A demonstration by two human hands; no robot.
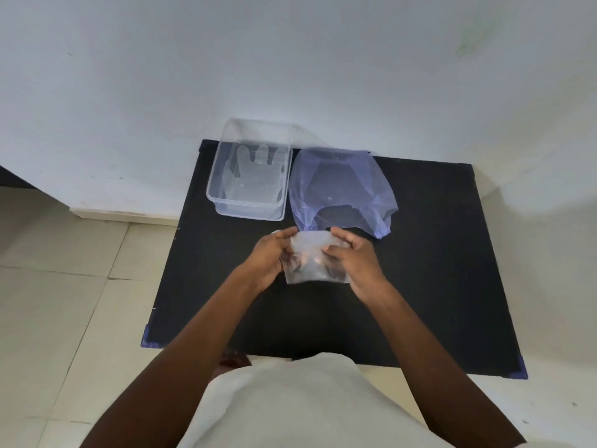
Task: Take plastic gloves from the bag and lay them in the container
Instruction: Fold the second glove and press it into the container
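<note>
A clear plastic glove (311, 265) is held above the black table, just in front of the bag. My left hand (269, 257) grips its left edge and my right hand (357, 260) grips its right edge. A translucent blue plastic bag (339, 185) lies flat at the back of the table, its handles toward me. To its left stands a clear rectangular container (248, 206). A plastic glove (255, 169) lies flat inside it, fingers pointing to the wall.
The black table (436, 270) stands against a white wall (290, 59). Beige floor tiles (64, 302) lie to the left. Blue corner guards (518, 370) mark the table's near corners. My light shirt fills the bottom of the view.
</note>
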